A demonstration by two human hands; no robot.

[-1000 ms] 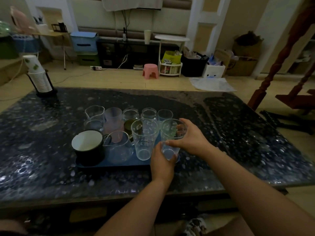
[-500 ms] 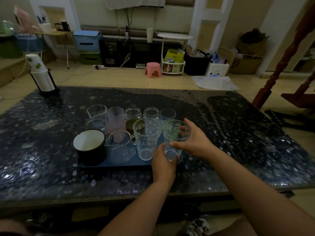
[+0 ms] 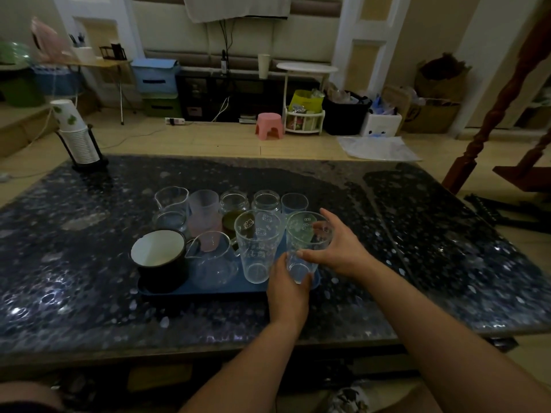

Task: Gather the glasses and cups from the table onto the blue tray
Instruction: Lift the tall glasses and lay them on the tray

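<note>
Gripped one tall glass (image 3: 307,245) two-handed, left hand (image 3: 287,286) wrapped round its base, right hand (image 3: 340,248) curled at its rim, over the blue tray (image 3: 226,286) front right corner. Stood just beside another tall glass (image 3: 258,245); could have knocked it if nudged sideways, or tipped off the edge onto the table (image 3: 417,234).

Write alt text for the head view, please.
Both hands grip a clear printed glass at the right end of a blue tray crowded with glasses and cups: left hand low, right hand near its rim. The tray sits on a dark speckled table.

Both hands (image 3: 287,283) forward, fingers (image 3: 320,226) curled
</note>
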